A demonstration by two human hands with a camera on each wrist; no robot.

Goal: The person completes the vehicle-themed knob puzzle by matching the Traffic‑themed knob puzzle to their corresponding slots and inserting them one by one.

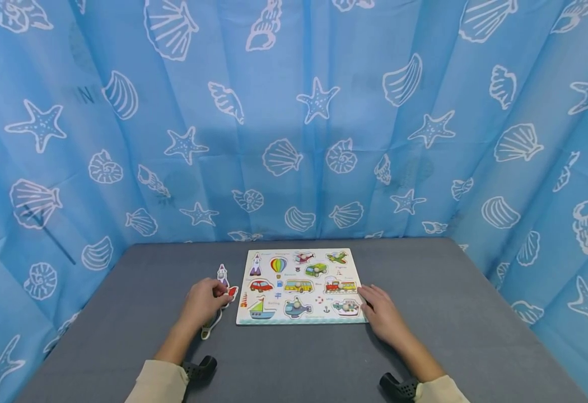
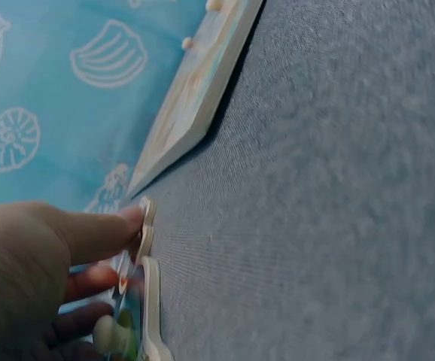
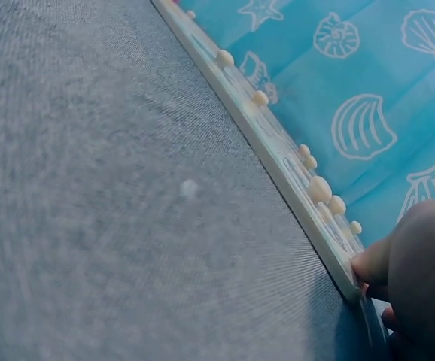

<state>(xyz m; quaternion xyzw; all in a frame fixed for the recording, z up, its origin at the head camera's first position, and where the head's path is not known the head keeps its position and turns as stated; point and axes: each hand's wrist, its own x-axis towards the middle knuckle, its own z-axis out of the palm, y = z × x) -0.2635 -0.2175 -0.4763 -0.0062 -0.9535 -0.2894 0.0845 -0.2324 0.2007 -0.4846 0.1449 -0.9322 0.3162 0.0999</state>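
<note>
A wooden knob puzzle board [image 1: 301, 321] with vehicle pictures lies flat on the table. To its left, my left hand [image 1: 205, 299] pinches a red puzzle piece [image 1: 231, 291] between thumb and fingers. Just beyond that hand lies a rocket puzzle piece [image 1: 222, 274]. Another pale-edged piece [image 1: 206, 333] shows below the hand, mostly covered by it. In the left wrist view, a round knob [image 2: 111, 335] stands near the curled fingers. My right hand [image 1: 382, 313] holds the board's right edge, thumb on top in the right wrist view; its other fingers are partly hidden.
Several knobbed pieces, such as the bus [image 1: 299, 286] and the train [image 1: 340, 286], sit in the board. The grey table [image 1: 304, 364] reaches back to a blue shell-patterned curtain [image 1: 294, 123]. Black wrist devices [image 1: 200, 369] are worn on both arms.
</note>
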